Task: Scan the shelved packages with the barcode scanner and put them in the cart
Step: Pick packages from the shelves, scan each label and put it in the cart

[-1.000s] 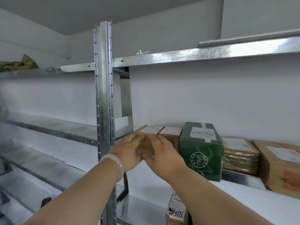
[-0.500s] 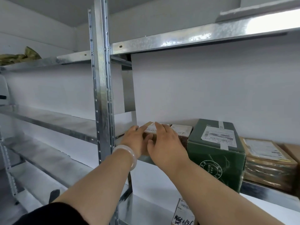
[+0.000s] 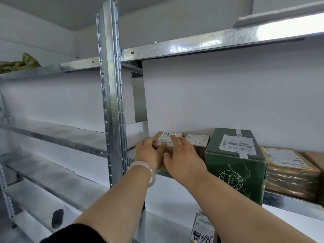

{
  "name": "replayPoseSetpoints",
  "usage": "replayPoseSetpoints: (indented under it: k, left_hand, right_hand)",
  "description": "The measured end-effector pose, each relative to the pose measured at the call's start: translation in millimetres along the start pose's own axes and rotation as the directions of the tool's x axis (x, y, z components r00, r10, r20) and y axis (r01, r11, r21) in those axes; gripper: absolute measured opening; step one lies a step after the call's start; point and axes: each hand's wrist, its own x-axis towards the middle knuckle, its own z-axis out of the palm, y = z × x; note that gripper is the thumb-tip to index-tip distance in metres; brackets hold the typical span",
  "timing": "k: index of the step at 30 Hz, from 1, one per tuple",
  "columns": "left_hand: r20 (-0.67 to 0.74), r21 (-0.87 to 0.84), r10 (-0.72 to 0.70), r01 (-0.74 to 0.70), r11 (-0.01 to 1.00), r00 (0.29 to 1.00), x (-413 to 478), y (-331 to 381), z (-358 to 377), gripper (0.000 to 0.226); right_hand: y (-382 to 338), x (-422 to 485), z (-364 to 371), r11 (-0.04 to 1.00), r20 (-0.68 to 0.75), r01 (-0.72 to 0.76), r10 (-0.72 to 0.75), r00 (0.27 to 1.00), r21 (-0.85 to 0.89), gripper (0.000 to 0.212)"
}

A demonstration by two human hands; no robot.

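Small package [image 3: 166, 135] — front face hidden

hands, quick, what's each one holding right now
Left hand: grips the left end of the small brown box.
Right hand: grips the same box from the front and top.
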Motion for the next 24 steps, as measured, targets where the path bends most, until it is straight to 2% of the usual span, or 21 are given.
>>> replayPoseSetpoints:
  k: [2,4,7,10,17,19,24]
  left_hand:
    - [-0.018,-0.048,-0.022,0.021,0.999,1.0,1.9,-1.8,-0.5,0.054]
    - [0.032,-0.096,-0.054,0.057,0.994,0.998,3.4,-3.8,-1.2,0.066]
    - [0.114,-0.161,-0.038,0.056,0.985,0.993,4.2,-7.2,-4.4,0.034]
    - [0.085,-0.247,-0.001,0.022,0.969,0.996,0.0,-13.7,-8.8,0.021]
    - [-0.033,-0.415,0.083,-0.089,0.905,0.996,-28.2,-30.6,-21.5,0.04]
    - [-0.045,-0.437,0.121,-0.128,0.89,0.992,-39.6,-33.4,-30.6,0.039]
    - [-0.031,-0.48,0.189,-0.181,0.858,0.981,-68.2,-50.7,-48.8,0.049]
  right_hand:
    - [1.1,1.5,2.9,0.999,0.009,0.023,-0.023,1.0,-0.023,0.062]
    - [2.8,2.9,4.0,1.0,0.018,0.019,-0.019,1.0,-0.019,0.061]
    - [5.2,3.0,4.7,1.0,0.02,0.0,0.0,1.0,-0.001,0.061]
    - [4.6,2.9,6.2,1.0,-0.016,0.018,-0.017,1.0,0.018,0.06]
    - [1.3,-0.9,18.5,0.978,-0.092,0.035,-0.016,0.996,0.206,0.069]
    - [-2.9,-6.4,24.4,0.961,-0.079,0.007,0.015,0.997,0.277,0.073]
    - [-24.1,-32.8,44.4,0.857,-0.043,-0.026,0.057,0.997,0.515,0.075]
